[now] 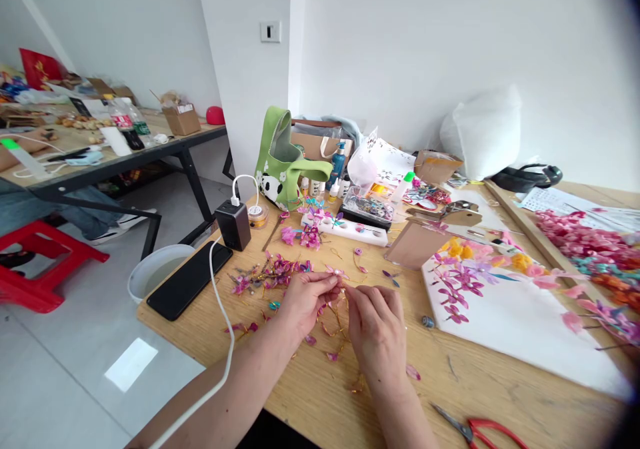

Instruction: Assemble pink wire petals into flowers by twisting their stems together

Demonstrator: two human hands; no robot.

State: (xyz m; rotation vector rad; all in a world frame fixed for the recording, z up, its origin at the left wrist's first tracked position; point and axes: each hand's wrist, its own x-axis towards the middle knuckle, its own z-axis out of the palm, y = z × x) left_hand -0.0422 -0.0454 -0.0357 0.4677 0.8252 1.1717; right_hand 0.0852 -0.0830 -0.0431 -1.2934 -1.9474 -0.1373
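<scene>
My left hand [306, 299] and my right hand [376, 329] meet over a wooden table [320, 396], fingertips pinched together on a small pink flower piece with gold wire [338, 282]. More pink and purple petals on wire [273, 276] lie scattered just beyond my left hand, and gold wire loops [336, 326] lie under my hands. A white canvas [505, 309] with purple, pink and yellow flowers fixed to it lies to the right.
A black phone [189, 280] and charger block [233, 224] with white cable sit at the left. Red scissors [477, 428] lie at the front right. A green bag [283, 159], bottles, a bead box and a white tray stand behind. Another cluttered table [100, 162] and a red stool [43, 262] are far left.
</scene>
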